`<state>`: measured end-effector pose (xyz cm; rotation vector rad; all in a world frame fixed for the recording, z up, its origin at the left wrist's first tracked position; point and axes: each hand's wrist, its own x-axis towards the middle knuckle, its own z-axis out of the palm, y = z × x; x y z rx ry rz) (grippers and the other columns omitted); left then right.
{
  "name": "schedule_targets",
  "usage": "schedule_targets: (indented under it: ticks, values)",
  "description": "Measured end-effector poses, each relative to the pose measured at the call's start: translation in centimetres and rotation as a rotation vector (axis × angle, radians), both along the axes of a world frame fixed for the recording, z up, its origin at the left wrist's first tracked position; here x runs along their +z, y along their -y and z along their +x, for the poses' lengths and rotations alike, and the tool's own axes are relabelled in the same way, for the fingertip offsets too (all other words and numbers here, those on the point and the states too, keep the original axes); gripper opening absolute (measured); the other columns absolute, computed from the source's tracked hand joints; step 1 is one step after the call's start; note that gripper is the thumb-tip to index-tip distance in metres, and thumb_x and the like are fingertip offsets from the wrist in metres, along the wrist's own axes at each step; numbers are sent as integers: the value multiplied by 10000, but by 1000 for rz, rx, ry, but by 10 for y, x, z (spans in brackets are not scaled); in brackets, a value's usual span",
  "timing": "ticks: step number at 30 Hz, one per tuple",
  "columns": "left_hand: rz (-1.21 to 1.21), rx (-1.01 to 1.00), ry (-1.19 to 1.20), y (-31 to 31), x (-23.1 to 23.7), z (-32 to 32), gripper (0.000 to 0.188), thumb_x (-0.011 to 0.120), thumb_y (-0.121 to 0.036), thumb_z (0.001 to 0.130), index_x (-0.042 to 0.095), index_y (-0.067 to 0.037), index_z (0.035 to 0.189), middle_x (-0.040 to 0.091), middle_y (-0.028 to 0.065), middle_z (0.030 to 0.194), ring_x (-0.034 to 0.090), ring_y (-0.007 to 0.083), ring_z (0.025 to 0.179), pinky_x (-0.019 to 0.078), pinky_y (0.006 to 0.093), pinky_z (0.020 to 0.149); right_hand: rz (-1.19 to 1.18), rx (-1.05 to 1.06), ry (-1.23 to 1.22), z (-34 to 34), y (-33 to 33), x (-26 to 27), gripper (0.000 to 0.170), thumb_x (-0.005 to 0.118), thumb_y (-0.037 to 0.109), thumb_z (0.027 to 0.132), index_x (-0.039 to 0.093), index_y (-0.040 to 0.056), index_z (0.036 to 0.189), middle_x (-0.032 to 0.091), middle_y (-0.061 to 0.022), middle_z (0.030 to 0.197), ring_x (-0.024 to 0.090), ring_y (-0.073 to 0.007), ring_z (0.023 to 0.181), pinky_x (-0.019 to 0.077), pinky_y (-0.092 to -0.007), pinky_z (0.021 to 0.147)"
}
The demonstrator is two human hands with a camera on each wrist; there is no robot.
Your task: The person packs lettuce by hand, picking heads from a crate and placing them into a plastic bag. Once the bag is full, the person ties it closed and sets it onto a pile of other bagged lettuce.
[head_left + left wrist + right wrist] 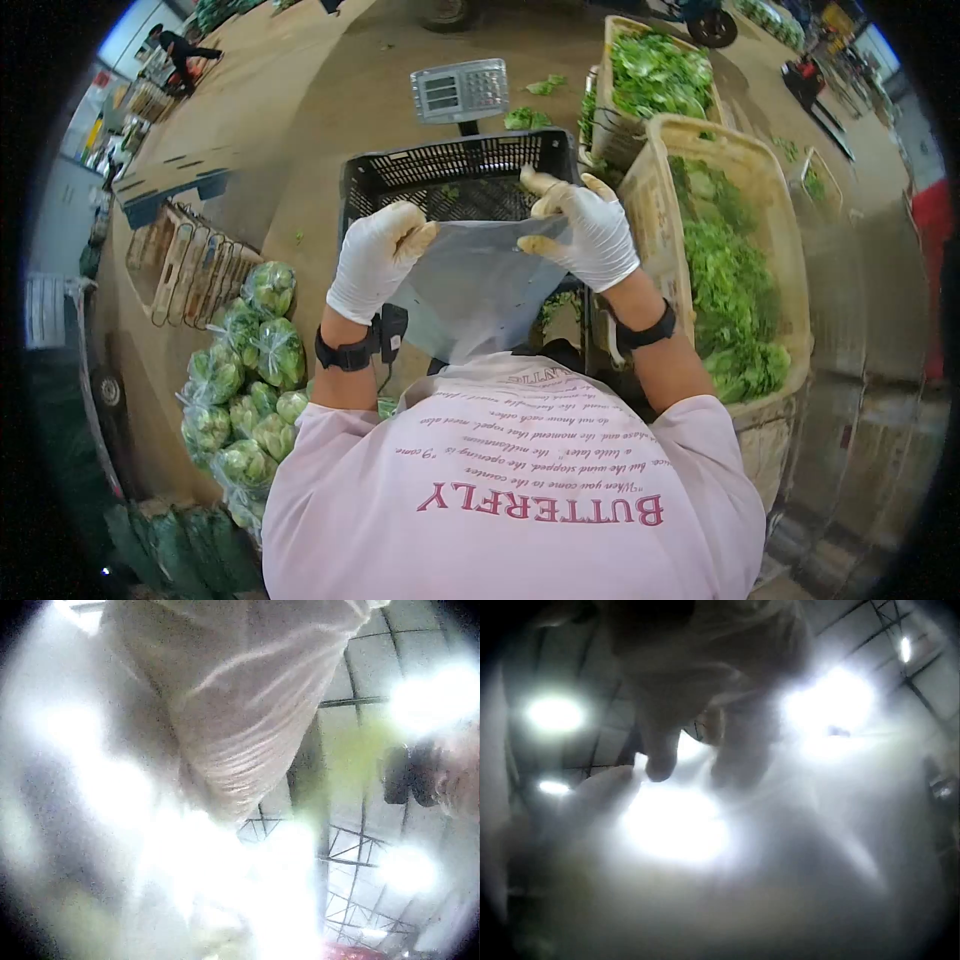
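Note:
A clear plastic bag (478, 275) hangs in front of the chest, its top edge stretched between two white-gloved hands. At its upper left corner, the left hand (382, 258) grips the film with curled fingers. My right hand (592, 232) is at the other corner, fingers spread and thumb apart, the thumb overlapping the film. Seen from below in the left wrist view, the gloved left hand (232, 697) is bunched; the right wrist view shows separated fingers of the right hand (712, 675) above the blurred, glaring bag (802, 847).
Beyond the bag stands a black plastic crate (455, 165) with a scale display (460, 90) behind it. Cream bins (790, 230) of leafy greens (730, 270) are on the right. Bagged lettuces (245, 400) lie at left, near a beige crate (185, 265).

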<state>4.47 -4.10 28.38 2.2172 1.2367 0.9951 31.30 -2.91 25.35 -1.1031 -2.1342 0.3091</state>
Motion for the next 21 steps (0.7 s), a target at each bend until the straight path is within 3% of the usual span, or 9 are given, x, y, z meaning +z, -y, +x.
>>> schedule_targets:
  ticks: [2,5,10,13,15,17,18,20,21]
  values:
    - [42,4,-10,-13,6,-8,220,619,-149,850,504,-12,721,444,83,619,444,205,536,379,290,513,77,86,15,-13,-18,21,867,798,296,622,407,113,1374,620,-101,1066,597,-271,947,449,-361,889]
    - [122,-16,-104,-25,12,-15,177,639,-141,818,534,-39,718,501,127,651,504,314,571,408,355,522,112,279,134,-38,-48,36,828,770,341,645,408,192,1374,535,-138,1225,543,-318,1065,421,-392,931]
    - [96,18,-248,-37,18,-5,184,626,-169,811,560,-43,694,517,155,665,523,352,612,419,393,534,-265,516,160,-42,-91,12,176,651,285,775,668,125,847,657,-75,807,630,-249,751,491,-345,668]
    - [37,-3,-300,-51,2,5,218,645,-159,775,531,-17,655,473,179,630,498,370,586,390,412,513,-397,687,155,-29,-82,-3,173,634,246,801,681,81,818,643,-107,753,616,-214,666,473,-301,605]
    - [-1,-45,-221,-59,-8,20,266,636,-178,793,498,-16,634,428,178,597,466,370,548,365,407,487,-603,841,-40,-27,-80,-29,181,655,207,813,683,34,860,652,-87,738,601,-166,643,470,-274,605]
    - [-158,11,-308,-74,-28,19,217,649,-152,786,521,-14,677,491,157,662,500,339,614,405,387,560,-1279,644,-460,-10,-70,-22,168,669,162,826,683,7,888,652,-47,735,581,-110,660,474,-248,618]
    - [-151,-12,-309,-82,-24,32,217,649,-152,786,521,-14,677,491,157,662,500,339,614,405,387,560,-1260,638,-525,-5,-75,-30,112,676,135,834,671,27,863,651,-10,762,578,-84,696,481,-231,633]
    - [501,103,-187,-91,-8,65,145,654,-93,777,534,-17,748,538,120,768,521,294,731,426,373,686,-1209,536,-722,7,-80,-48,104,678,133,831,656,32,847,645,-14,761,575,-84,696,479,-229,630]
    - [539,302,-257,-87,2,78,121,643,-28,762,527,-21,795,548,84,858,510,267,834,411,376,784,-1162,448,-908,10,-82,-53,101,681,130,829,641,38,832,639,-18,760,572,-84,695,477,-227,627]
